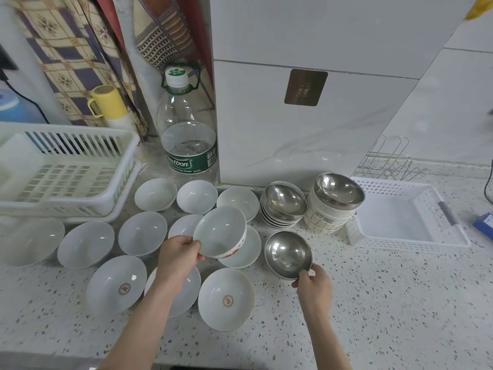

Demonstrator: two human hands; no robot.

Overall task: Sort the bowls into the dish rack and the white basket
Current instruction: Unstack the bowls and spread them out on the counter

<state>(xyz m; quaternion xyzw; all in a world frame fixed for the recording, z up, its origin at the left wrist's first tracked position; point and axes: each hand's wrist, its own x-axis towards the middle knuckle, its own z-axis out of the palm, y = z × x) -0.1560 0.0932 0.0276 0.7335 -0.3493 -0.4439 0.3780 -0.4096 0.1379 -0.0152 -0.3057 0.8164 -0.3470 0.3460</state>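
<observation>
The left hand [179, 256] is pinching a white bowl with red markings [220, 231] by its near rim, thumb over the edge, holding it tilted above the other white bowls [142, 233] spread on the speckled counter [386, 303]. The right hand [314, 285] is gripping the near rim of a steel bowl [288, 253], fingers curled under it I think, kinda hard to see. Dish rack [66, 169] is sitting far left, white basket [408, 214] far right, both well apart from the hands.
</observation>
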